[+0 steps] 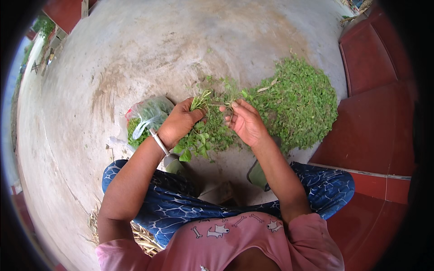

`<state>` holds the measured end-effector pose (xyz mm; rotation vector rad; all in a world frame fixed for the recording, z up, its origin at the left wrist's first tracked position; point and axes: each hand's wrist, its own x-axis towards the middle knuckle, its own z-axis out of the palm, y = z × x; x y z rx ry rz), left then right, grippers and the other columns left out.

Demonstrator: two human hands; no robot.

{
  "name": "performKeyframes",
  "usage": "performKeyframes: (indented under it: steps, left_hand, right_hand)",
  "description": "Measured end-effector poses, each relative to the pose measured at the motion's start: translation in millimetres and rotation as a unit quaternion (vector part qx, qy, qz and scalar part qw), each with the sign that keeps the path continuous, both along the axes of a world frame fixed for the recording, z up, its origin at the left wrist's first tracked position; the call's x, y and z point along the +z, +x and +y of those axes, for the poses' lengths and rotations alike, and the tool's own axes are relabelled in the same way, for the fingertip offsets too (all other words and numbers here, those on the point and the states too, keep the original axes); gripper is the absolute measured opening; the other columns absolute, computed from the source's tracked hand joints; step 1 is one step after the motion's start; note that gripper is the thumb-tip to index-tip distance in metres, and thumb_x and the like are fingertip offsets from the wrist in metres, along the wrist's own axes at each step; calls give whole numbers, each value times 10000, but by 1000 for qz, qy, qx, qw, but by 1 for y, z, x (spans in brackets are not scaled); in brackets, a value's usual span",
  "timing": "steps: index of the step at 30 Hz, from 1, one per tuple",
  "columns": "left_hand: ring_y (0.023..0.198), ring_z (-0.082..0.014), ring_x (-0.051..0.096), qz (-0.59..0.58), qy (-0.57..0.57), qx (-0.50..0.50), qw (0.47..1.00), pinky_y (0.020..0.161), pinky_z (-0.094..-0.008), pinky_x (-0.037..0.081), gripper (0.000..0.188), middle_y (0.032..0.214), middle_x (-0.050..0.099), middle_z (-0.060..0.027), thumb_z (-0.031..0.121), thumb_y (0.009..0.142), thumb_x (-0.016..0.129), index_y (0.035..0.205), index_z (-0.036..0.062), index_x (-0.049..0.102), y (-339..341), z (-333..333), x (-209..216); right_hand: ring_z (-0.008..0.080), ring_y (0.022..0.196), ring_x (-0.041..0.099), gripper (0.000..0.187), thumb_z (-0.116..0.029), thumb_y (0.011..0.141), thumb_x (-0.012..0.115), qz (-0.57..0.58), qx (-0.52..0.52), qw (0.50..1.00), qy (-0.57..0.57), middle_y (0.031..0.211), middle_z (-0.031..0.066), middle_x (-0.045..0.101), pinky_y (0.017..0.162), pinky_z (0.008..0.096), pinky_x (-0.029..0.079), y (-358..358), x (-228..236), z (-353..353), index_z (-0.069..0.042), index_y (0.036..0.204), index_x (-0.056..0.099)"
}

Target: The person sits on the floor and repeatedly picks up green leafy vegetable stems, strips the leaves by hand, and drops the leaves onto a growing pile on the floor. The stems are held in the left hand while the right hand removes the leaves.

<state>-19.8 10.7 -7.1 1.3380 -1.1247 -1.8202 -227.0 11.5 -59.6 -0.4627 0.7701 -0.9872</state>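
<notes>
My left hand is closed around a bunch of leafy greens, pale stems poking up past the fingers and leaves hanging below. Close by on the right, my right hand pinches a thin stem or root between thumb and forefinger, its other fingers loosely curled. Whether that stem joins the bunch is hard to make out. Beneath and beyond both hands, loose greens lie on the concrete, spreading right into a large heap. Left of my left hand sits a clear plastic bag with greens in and beside it.
Red tiled steps rise along the right side, close to the heap. My shoes stand on the concrete floor just below the greens. Dry straw-like stalks lie at the lower left by my hip.
</notes>
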Motion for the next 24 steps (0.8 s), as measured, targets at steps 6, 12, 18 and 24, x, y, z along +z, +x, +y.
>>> performKeyframes:
  steps: [6,12,18,24]
  left_hand:
    - [660,-65,484,10,-32,-27,999,607,-211,414,154,790,563,15,110,855,577,991,39,592,0,2,-4]
    - [645,-50,450,-58,-22,-57,996,582,-211,365,140,722,559,38,120,837,617,944,31,635,-2,6,-10]
    - [647,-51,458,-70,-32,-27,997,594,-213,378,144,738,566,38,146,841,641,914,22,643,-2,3,-4]
    - [702,-37,459,-56,-77,-10,995,628,-204,386,112,758,562,50,95,860,598,938,19,625,5,-3,-1]
  right_hand:
    - [113,679,557,43,-179,909,516,-25,14,1000,-1,953,61,638,594,258,458,8,10,1,-138,919,527]
    - [118,635,522,58,-190,906,522,-32,1,999,24,828,-10,575,561,262,436,23,4,6,-140,937,524]
    - [117,608,526,55,-184,899,528,-30,9,998,46,801,7,588,539,254,434,28,-3,7,-138,928,521]
    - [70,598,519,58,-125,884,530,-21,12,999,27,944,69,631,533,205,441,14,-1,2,-104,934,550]
